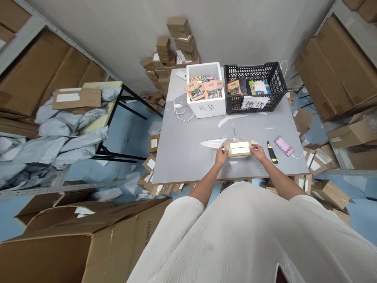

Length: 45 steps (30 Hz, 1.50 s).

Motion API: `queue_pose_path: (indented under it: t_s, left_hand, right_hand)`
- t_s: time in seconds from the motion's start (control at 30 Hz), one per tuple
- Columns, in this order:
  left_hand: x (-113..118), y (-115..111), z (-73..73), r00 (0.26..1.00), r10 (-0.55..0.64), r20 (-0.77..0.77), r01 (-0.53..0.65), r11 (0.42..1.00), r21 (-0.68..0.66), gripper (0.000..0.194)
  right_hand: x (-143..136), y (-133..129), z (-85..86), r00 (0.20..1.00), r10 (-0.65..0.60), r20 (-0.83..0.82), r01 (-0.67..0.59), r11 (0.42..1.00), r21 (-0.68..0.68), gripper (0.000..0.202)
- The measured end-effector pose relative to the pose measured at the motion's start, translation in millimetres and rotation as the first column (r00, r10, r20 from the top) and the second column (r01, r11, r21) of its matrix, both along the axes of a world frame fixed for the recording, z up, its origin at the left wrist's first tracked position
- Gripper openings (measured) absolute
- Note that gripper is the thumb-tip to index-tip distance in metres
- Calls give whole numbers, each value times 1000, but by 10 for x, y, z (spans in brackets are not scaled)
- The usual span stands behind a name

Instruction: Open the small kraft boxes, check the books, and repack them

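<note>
A small brown cardboard box (pixel 239 155) with white labels on top rests at the front middle of the grey table (pixel 182 153). My left hand (pixel 221 155) grips its left end, and my right hand (pixel 257 151) holds the right end. To the right of my right hand lies a black and yellow utility knife (pixel 272 152). Beyond the knife is a pink phone-like item (pixel 284 146), blurred, with a white cable at its lower end. Torn white paper scraps (pixel 212 143) lie just behind and left of the box.
At the table's back stand a white bin (pixel 207 109) of booklets and a black plastic crate (pixel 255 106) with booklets. A white charger cable (pixel 184 114) lies left. Stacked cartons (pixel 184 43) lean by the wall; grey parcels (pixel 63 129) fill a left side table. A large open carton (pixel 123 239) is front left.
</note>
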<state>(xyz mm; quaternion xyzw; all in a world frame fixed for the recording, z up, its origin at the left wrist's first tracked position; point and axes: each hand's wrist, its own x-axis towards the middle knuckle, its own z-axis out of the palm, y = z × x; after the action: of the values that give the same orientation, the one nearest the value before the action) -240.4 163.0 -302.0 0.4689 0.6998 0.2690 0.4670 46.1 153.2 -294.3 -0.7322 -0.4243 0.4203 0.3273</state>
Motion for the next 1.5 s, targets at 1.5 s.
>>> queue_pose_path:
  t_s: [1.5]
  left_hand:
    - [194, -201, -59, 991, -5, 134, 3, 1000, 17, 79]
  right_hand:
    - [-47, -255, -196, 998, -55, -27, 54, 998, -32, 75]
